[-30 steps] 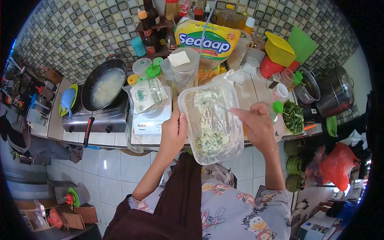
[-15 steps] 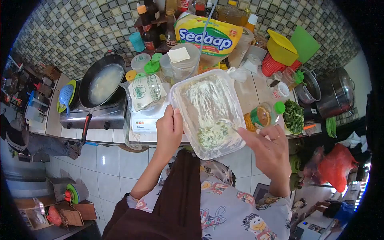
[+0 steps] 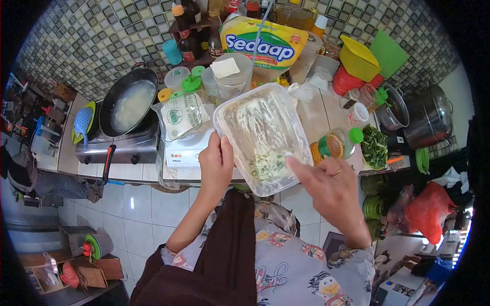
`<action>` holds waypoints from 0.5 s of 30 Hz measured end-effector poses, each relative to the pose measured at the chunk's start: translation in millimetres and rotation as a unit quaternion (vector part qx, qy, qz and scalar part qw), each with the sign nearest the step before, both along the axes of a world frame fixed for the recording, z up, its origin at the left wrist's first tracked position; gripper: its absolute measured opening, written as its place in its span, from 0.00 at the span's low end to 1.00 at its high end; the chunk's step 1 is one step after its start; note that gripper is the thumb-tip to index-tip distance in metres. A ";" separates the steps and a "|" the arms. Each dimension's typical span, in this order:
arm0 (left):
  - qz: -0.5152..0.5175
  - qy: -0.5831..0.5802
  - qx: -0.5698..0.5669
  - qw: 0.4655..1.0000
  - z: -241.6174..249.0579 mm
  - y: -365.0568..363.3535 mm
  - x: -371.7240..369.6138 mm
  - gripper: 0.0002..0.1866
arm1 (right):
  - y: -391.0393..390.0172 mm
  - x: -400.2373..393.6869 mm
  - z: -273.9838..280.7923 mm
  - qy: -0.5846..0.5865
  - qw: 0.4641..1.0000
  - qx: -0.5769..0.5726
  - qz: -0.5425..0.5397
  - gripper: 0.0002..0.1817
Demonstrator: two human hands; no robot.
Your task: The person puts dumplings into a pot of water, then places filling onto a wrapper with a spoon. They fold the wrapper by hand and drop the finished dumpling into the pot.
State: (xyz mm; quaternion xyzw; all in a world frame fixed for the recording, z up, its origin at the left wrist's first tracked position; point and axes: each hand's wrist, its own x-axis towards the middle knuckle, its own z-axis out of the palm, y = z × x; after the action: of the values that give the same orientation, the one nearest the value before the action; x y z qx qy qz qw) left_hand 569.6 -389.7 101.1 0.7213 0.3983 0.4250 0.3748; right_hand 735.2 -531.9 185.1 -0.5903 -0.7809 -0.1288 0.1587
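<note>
My left hand (image 3: 216, 160) grips the left wall of a clear rectangular plastic container (image 3: 229, 109), which is tilted toward me. White batter coats the container's floor, and a clump of batter with chopped green pieces (image 3: 266, 167) sits in its lower end. Over the lower right wall, my right hand (image 3: 332, 188) is closed around a spoon whose bowl dips toward the clump. Motion blurs the spoon and fingertips. A jar with a green lid (image 3: 334, 145) lies just beyond my right hand.
A frying pan (image 3: 127, 102) with pale contents sits on the stove (image 3: 122, 150) at left. A flour-like bag (image 3: 178, 116) rests on a white scale (image 3: 189, 150). Chopped greens (image 3: 375, 147) lie at right. Jars and a Sedaap pouch (image 3: 263, 46) stand behind.
My right hand has moved slightly left and inward over the container, stirring the clump with the spoon. The container has shifted a little up and left in view.
</note>
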 end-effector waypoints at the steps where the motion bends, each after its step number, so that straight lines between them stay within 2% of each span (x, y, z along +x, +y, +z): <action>1: -0.001 0.001 0.000 1.000 0.9 -1.2 0.6 0.11 | 1.6 0.8 1.8 -0.021 0.999 0.028 -0.019 0.24; 5: -0.005 -0.015 0.003 1.000 3.4 -5.9 6.4 0.10 | 7.2 1.4 -4.3 -0.105 0.990 0.048 -0.077 0.25; 9: 0.022 -0.038 -0.002 0.999 -0.4 -7.5 7.3 0.10 | 5.9 -6.9 -19.7 -0.092 0.990 0.050 -0.093 0.25; 11: 0.031 -0.046 0.001 0.998 -3.6 -7.3 6.7 0.10 | 4.5 -7.9 -22.1 -0.053 0.989 0.024 -0.133 0.26; 12: 0.041 -0.056 0.006 0.998 -4.8 -6.7 6.4 0.10 | 4.9 -7.4 -23.2 -0.053 0.989 0.024 -0.133 0.26; 14: 0.042 -0.060 0.002 0.997 -6.4 -6.0 6.6 0.10 | 7.3 -5.5 -25.2 0.041 0.989 0.034 -0.136 0.26; 15: 0.041 -0.065 -0.002 0.997 -7.2 -5.6 7.0 0.10 | 8.9 -5.6 -26.6 0.040 0.989 0.034 -0.135 0.26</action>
State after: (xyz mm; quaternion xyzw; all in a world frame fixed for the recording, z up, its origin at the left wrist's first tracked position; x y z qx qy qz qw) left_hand 576.6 -395.3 93.8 0.6748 0.4031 0.4851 0.3832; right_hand 729.6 -523.0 158.5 -0.6893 -0.6823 -0.1513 0.1909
